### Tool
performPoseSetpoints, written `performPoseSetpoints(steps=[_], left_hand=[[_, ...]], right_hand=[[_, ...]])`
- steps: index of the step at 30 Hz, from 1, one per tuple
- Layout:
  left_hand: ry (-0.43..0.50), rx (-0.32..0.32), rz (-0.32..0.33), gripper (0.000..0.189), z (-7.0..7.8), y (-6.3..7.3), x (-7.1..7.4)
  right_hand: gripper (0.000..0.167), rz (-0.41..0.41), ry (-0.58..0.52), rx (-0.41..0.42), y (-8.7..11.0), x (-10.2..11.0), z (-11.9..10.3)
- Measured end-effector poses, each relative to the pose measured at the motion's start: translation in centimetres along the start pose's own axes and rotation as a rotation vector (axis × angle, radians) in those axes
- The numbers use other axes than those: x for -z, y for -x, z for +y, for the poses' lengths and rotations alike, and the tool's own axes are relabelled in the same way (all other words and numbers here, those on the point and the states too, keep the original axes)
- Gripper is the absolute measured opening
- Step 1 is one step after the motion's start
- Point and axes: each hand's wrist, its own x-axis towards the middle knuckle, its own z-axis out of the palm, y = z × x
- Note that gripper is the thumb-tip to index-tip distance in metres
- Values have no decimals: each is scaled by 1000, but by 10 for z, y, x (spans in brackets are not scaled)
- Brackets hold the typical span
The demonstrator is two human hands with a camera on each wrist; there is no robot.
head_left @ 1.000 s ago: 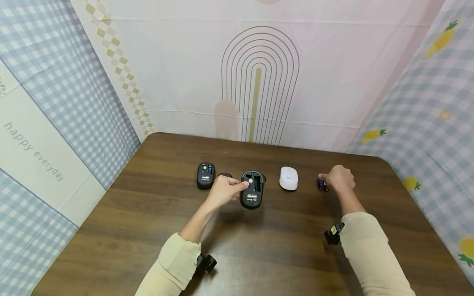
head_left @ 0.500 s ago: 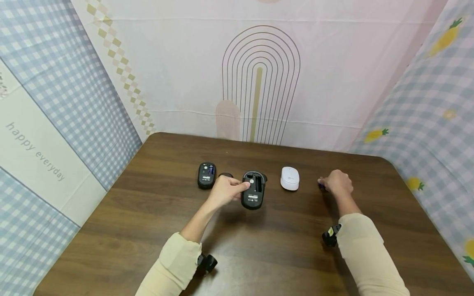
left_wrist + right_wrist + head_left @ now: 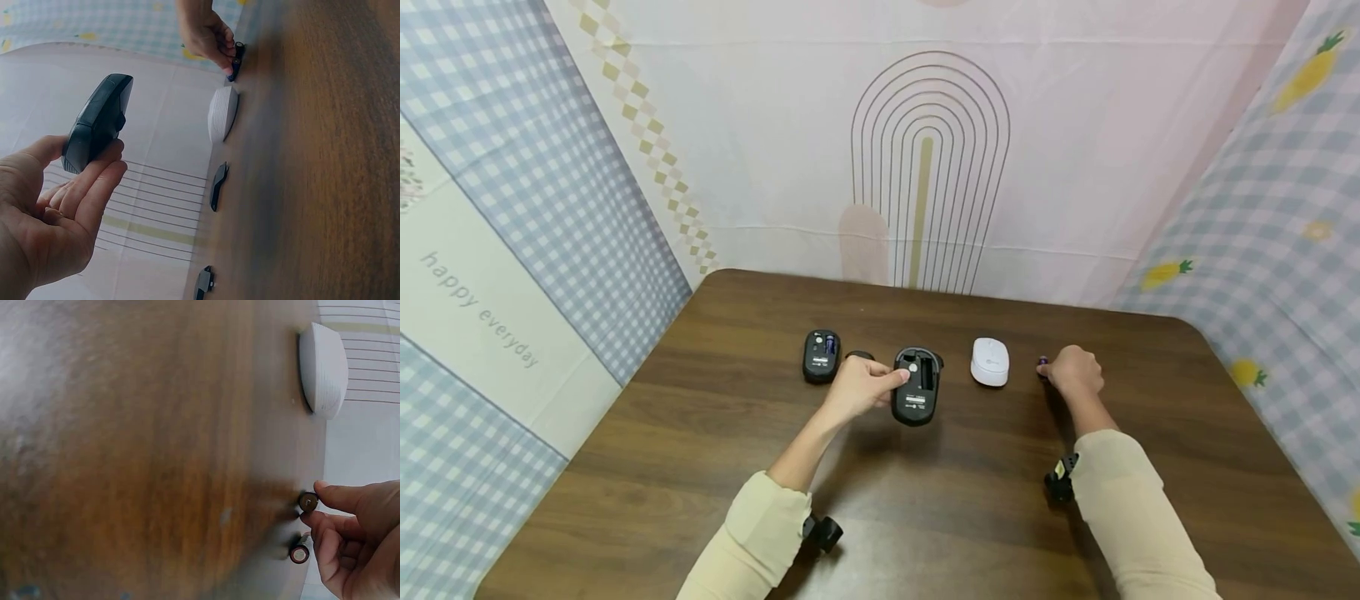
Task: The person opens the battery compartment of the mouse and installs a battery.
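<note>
In the head view my left hand (image 3: pixel 859 388) holds a black computer mouse (image 3: pixel 916 404) above the table, thumb on its underside, which faces me. Its battery slot is uncovered, with no battery visible inside. Off to the right, my right hand (image 3: pixel 1075 371) pinches a dark blue battery (image 3: pixel 1042 367) between thumb and fingers, seen end-on as a battery (image 3: pixel 308 501) in the right wrist view. A second battery (image 3: pixel 299 552) lies close beside those fingers; the hand hides it in the head view. Whether the pinched battery touches the table I cannot tell.
A white mouse (image 3: pixel 990 362) stands between the two hands. Left of my left hand lies another black mouse (image 3: pixel 822 357), underside up, with a blue battery inside. Behind that hand is a partly hidden black cover-like piece (image 3: pixel 860 355). A patterned cloth (image 3: pixel 775 150) hangs behind the table (image 3: pixel 925 517).
My right hand has closed its fingertips on a battery and shifted slightly left with it. The left hand keeps holding the black mouse in nearly the same place.
</note>
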Motion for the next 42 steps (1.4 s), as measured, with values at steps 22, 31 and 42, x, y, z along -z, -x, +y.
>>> performPoseSetpoints(steps=[22, 31, 42], left_hand=[[14, 0, -11, 29, 1, -1, -6], [16, 8, -17, 30, 0, -2, -8], [22, 7, -20, 30, 1, -1, -8]], right_hand=[[31, 43, -156, 17, 12, 12, -4], [28, 42, -159, 43, 16, 16, -6], [30, 54, -139, 102, 23, 17, -14]])
